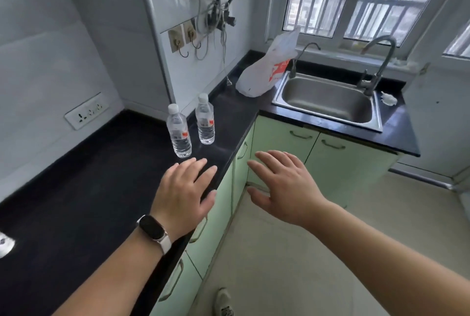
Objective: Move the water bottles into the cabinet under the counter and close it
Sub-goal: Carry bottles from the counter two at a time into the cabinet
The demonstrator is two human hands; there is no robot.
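Our left hand (184,193) and right hand (282,186) hover spread, empty. We judge both water bottles (179,131) light, smooth, squeezable; best gripped mid-body.

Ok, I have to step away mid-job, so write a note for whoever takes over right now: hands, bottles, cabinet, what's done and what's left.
Left hand: open, fingers straight, over the counter edge, holding nothing.
Right hand: open, held out in front of the green cabinet doors, holding nothing.
Nearer bottle and farther bottle: both upright and capped on the counter, just ahead of the left hand.
Cabinet doors in view look closed.
Done: nothing yet.
Left: open a door, put both bottles inside, close it.
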